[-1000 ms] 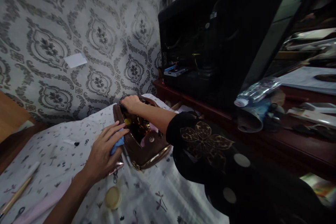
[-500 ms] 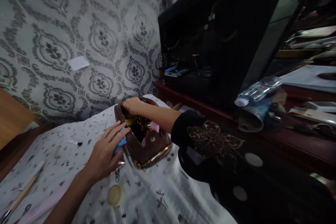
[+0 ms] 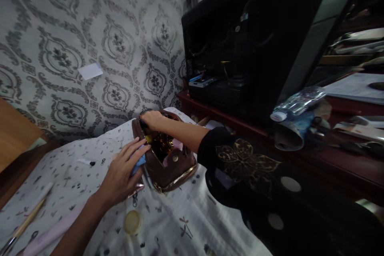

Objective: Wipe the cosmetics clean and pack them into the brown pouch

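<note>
A brown bag (image 3: 168,176) with a gold zip lies open on the patterned white cloth (image 3: 168,224). Gold and pink items show inside it. My right hand (image 3: 152,120) reaches into the bag's far left side; its fingertips are hidden there. Against the bag's left side rests my left hand (image 3: 121,172), fingers stretched out over a blue cloth (image 3: 138,163). A shiny pink item (image 3: 137,188) shows beneath that hand. Nearer to me is a round yellowish lid (image 3: 132,222).
Brushes (image 3: 28,218) and a small white tube (image 3: 86,162) lie at the left. A dark screen (image 3: 240,56) stands behind, on a reddish-brown cabinet (image 3: 258,130). At the right are a clear bottle (image 3: 303,102) and a cup-like object (image 3: 289,138).
The view has shifted very slightly. Both hands keep nearly the same places at the bag.
</note>
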A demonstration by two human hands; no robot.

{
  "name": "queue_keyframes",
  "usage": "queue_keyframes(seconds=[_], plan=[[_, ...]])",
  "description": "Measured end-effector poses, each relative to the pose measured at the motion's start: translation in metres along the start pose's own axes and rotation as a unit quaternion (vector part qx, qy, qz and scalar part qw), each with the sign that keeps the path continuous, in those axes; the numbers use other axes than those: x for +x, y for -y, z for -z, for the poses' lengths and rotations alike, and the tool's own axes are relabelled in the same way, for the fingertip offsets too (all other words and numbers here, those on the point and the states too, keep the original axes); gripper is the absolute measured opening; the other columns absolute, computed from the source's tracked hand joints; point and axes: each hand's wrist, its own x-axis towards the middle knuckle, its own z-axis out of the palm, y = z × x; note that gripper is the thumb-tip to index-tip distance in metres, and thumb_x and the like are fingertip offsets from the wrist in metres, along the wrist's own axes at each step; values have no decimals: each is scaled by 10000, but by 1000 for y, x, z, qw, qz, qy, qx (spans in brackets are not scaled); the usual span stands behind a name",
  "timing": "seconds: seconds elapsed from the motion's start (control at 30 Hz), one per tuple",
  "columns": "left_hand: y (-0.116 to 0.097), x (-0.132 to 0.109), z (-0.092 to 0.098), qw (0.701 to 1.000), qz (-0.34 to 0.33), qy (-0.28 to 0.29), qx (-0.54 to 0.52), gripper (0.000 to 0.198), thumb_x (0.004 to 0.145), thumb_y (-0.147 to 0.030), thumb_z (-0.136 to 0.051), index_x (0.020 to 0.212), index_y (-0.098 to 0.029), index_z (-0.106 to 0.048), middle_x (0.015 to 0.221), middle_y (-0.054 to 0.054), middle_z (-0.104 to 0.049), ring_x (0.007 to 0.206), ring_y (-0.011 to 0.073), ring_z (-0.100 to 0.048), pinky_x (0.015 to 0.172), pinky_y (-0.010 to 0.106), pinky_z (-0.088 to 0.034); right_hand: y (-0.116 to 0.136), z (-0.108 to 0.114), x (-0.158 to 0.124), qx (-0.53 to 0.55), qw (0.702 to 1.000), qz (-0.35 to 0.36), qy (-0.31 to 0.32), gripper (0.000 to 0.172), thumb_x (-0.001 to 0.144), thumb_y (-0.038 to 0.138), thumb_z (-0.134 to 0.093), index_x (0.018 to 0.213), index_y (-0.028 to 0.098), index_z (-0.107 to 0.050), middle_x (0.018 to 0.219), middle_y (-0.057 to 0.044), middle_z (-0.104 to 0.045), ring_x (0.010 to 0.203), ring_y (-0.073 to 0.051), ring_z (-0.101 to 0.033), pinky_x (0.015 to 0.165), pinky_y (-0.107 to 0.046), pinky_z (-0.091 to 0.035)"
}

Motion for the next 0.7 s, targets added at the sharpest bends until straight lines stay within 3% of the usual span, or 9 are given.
queue_keyframes(seconds=[0.43,0.7], plan=[[-1,1,2,1000,1,14,-4,476,947,-182,-443,1415,-271,-452,1493,74,-501,1434,258,-374,1131,458,-407,-5,7,-7,31,999,3,24,437,880,154,-630,1316,173,-634,1248,-170,-686,1139,-284,-672,932,-341,-540],[-1,0,3,1000,7,30,6,487,950,-160,-423,1427,-254,-440,1516,90,-472,1454,258,-350,1138,460,-404,-6,28,-11,66,997,-37,-1,306,876,144,-615,1161,95,-715,1161,-195,-717,1079,-280,-687,842,-289,-539]])
